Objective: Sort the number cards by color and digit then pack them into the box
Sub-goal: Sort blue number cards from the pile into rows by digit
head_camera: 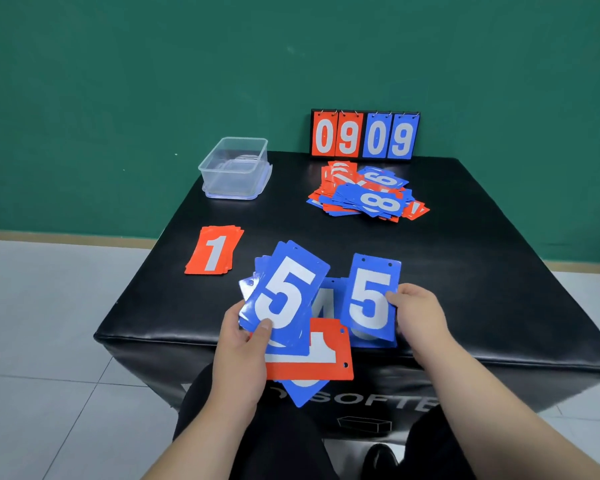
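Left hand grips a fanned stack of blue cards, "5" on top; right hand pinches a single blue 5 card above the counter.

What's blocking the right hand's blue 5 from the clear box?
Nothing visible. From the blue 5 card in the right hand, bare black tabletop runs to the open clear box. The left hand's card fan sits just beside that line.
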